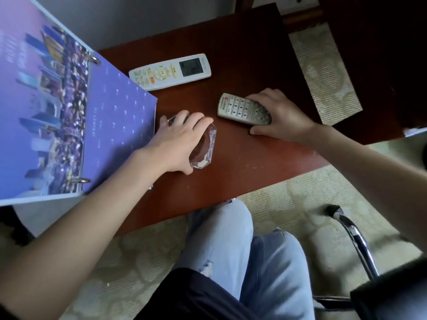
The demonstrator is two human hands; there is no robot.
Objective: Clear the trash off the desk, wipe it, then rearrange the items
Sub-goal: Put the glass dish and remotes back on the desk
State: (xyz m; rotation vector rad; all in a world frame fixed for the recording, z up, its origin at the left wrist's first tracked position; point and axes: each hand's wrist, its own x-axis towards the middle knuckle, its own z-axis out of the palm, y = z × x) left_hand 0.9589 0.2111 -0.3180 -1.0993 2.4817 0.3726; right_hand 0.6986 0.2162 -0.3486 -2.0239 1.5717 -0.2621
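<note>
My knees in pale blue jeans [231, 239] fill the bottom middle, with a small rip [205, 266] in the cloth, and my dark top [184, 296] hangs over my lap. A pale patterned carpet [288, 204] lies below. A chrome chair arm [355, 236] curves at my right. A grey wall [138, 17] stands at the far side.

Open on the counter [242, 162] along near edge and far right corner; blocked at left edge by calendar [69, 107], far edge by white remote [169, 71].
</note>
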